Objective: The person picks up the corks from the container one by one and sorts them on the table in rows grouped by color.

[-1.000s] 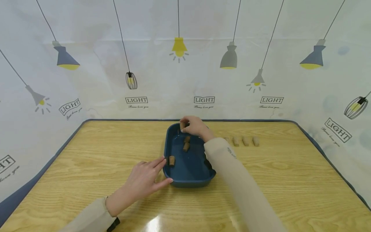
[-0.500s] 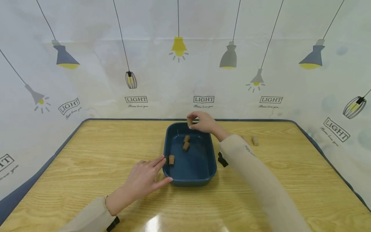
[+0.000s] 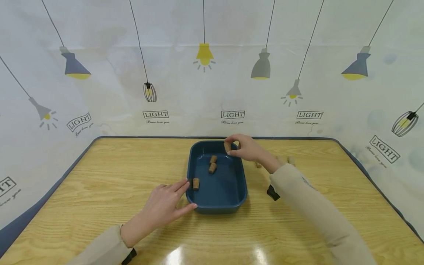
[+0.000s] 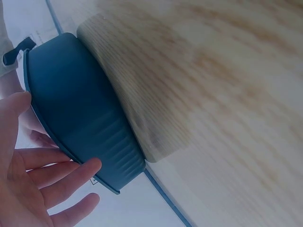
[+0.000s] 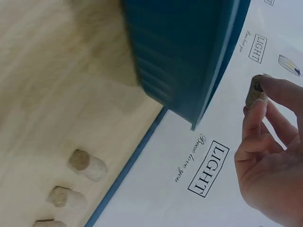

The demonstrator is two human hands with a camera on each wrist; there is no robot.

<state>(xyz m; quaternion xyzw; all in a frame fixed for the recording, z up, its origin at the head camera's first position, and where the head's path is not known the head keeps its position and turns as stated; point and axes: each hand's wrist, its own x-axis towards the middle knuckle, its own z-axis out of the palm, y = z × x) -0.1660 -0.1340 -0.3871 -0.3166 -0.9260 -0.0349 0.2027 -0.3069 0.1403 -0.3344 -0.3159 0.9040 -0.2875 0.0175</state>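
My right hand (image 3: 246,147) pinches a brown cork (image 3: 227,147) between thumb and fingertips, over the far right part of a deep blue rectangular tray (image 3: 217,210). In the right wrist view the held cork (image 5: 256,91) appears above the rim. Inside the tray, two corks (image 3: 212,168) lie end to end near the middle, and another cork (image 3: 196,184) lies by the left wall. My left hand (image 3: 162,206) rests its fairly straight fingers and thumb against the tray's near left rim. The left wrist view shows the outer wall (image 4: 80,99) beside that hand.
Several corks lie in a row on the wooden table (image 3: 132,162) right of the tray, partly behind my right forearm; one cork (image 5: 87,164) shows well in the right wrist view. A white printed backdrop (image 3: 185,81) rises behind the table's far edge.
My right hand has moved from the tray's far left corner to its far right side, rising a little and then lowering, with the cork still pinched. The left hand and tray stay put.
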